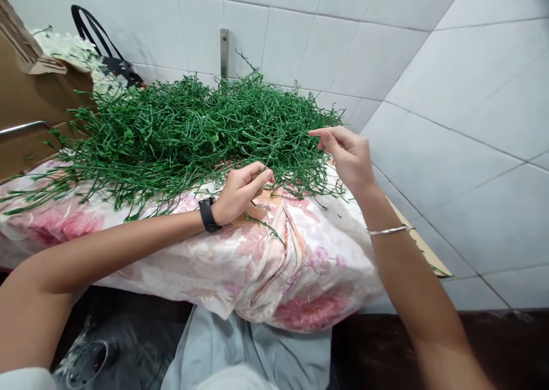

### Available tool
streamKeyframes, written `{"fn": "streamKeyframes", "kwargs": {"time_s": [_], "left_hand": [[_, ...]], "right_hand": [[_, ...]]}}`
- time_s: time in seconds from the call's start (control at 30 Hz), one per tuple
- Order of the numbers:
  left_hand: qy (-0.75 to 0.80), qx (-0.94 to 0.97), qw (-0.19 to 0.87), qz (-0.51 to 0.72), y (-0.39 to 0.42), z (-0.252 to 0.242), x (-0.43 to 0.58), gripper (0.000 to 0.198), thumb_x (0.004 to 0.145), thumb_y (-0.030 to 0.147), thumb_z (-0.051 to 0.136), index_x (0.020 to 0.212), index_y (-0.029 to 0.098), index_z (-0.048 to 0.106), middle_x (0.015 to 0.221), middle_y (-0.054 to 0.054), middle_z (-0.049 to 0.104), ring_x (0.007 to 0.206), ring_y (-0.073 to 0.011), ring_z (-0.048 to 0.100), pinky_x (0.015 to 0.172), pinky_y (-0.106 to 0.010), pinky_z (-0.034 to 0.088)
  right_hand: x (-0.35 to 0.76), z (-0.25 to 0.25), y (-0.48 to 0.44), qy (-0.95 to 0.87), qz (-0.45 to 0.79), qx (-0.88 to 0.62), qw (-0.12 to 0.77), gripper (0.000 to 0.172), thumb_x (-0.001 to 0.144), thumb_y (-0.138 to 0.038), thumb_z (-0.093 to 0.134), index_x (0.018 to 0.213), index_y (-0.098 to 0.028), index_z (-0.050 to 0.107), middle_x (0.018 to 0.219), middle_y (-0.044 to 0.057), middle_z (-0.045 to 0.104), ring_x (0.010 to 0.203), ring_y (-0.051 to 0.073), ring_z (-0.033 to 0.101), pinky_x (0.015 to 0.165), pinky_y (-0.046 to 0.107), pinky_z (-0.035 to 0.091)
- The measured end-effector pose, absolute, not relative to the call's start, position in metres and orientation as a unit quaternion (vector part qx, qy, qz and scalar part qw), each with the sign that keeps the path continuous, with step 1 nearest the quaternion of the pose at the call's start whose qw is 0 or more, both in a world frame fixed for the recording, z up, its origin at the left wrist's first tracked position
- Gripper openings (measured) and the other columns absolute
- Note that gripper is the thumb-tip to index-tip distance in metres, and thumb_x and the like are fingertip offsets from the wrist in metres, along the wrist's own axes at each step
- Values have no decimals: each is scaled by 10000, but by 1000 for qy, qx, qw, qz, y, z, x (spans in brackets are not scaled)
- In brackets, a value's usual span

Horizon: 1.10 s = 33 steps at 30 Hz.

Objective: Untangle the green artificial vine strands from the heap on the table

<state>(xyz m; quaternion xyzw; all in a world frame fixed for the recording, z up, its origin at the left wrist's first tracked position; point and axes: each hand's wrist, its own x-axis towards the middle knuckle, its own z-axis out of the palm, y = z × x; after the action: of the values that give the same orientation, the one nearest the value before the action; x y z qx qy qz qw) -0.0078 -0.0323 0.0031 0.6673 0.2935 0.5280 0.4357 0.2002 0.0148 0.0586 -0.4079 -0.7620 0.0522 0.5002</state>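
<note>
A big heap of thin green plastic stems (pixel 189 130) lies across the table in front of me. My left hand (pixel 244 188), with a black band at its wrist, is closed at the front edge of the heap, thumb against the curled fingers. A single green stem (pixel 266 226) runs out below it over the cloth and seems to be in its grip. My right hand (pixel 349 154) is raised by the heap's right end. Its index finger points left, with the thumb pressed near it and the other fingers curled; anything pinched there is hidden.
A floral cloth (pixel 206 270) covers the table and is bunched near the middle. At the left stand a cardboard box (pixel 47 101) and white artificial flowers (pixel 79 55), with a black strap (pixel 92 27) behind. Tiled walls (pixel 326 41) close off the back and right.
</note>
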Motion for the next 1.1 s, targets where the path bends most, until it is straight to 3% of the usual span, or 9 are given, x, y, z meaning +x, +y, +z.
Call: {"fn": "streamKeyframes", "kwargs": {"time_s": [0.1, 0.27, 0.33, 0.43, 0.53, 0.63, 0.77, 0.97, 1.1], "left_hand": [[292, 667, 436, 529, -30, 4, -9, 249, 826, 352, 497, 704, 137, 530, 496, 57, 369, 438, -32, 326, 420, -162, 248], [298, 659, 449, 524, -29, 8, -11, 234, 839, 319, 469, 712, 136, 541, 467, 56, 368, 431, -36, 330, 407, -156, 251], [295, 649, 460, 529, -29, 10, -11, 234, 847, 309, 450, 713, 138, 538, 466, 52, 379, 429, -36, 343, 395, -151, 249], [287, 638, 475, 534, -31, 13, -11, 233, 852, 306, 435, 716, 143, 530, 456, 54, 381, 413, -34, 341, 376, -144, 244], [271, 643, 484, 528, -33, 15, -12, 235, 853, 313, 435, 719, 143, 527, 456, 55, 381, 405, -33, 335, 364, -141, 239], [248, 668, 492, 500, -36, 17, -13, 241, 855, 318, 437, 721, 140, 529, 470, 53, 382, 410, -32, 337, 363, -142, 242], [228, 692, 511, 455, -38, 18, -13, 231, 858, 308, 433, 732, 138, 525, 491, 56, 378, 417, -32, 338, 377, -149, 254], [236, 740, 489, 398, -37, 16, -12, 252, 859, 335, 441, 728, 136, 523, 493, 62, 344, 440, -35, 316, 423, -162, 264], [252, 735, 457, 433, -32, 14, -12, 285, 834, 423, 470, 774, 148, 512, 580, 40, 390, 504, -49, 375, 450, -171, 315]], "right_hand": [[204, 50, 28, -772, 32, -408, 486, 366, 853, -473, 416, 990, -219, 642, 781, 37, 578, 721, 130, 535, 662, 294, 432], [201, 47, 26, -827, 4, -375, 418, 415, 854, -384, 461, 1254, -276, 430, 1044, 50, 589, 945, 173, 552, 849, 381, 435], [197, 49, 16, -812, -30, -362, 457, 332, 867, -351, 444, 1183, -256, 479, 1017, 49, 594, 935, 170, 559, 852, 377, 431], [190, 53, -1, -782, -68, -330, 525, 178, 869, -338, 441, 924, -213, 556, 825, 26, 588, 777, 140, 568, 763, 331, 450], [181, 53, -11, -822, -84, -293, 482, 143, 807, -342, 546, 770, -203, 544, 733, 10, 574, 720, 135, 548, 716, 313, 448], [171, 50, -15, -847, -90, -275, 446, 149, 772, -346, 591, 792, -200, 562, 800, 31, 594, 802, 158, 557, 748, 332, 448], [163, 44, -15, -828, -107, -273, 478, 177, 747, -339, 619, 828, -190, 568, 871, 52, 590, 861, 171, 563, 755, 334, 453], [159, 38, -15, -790, -149, -284, 523, 119, 755, -268, 613, 721, -200, 522, 765, 8, 617, 798, 152, 589, 800, 345, 420], [160, 38, -15, -780, -151, -288, 535, 106, 749, -224, 610, 759, -198, 508, 757, 8, 630, 756, 145, 587, 761, 324, 439]]}}
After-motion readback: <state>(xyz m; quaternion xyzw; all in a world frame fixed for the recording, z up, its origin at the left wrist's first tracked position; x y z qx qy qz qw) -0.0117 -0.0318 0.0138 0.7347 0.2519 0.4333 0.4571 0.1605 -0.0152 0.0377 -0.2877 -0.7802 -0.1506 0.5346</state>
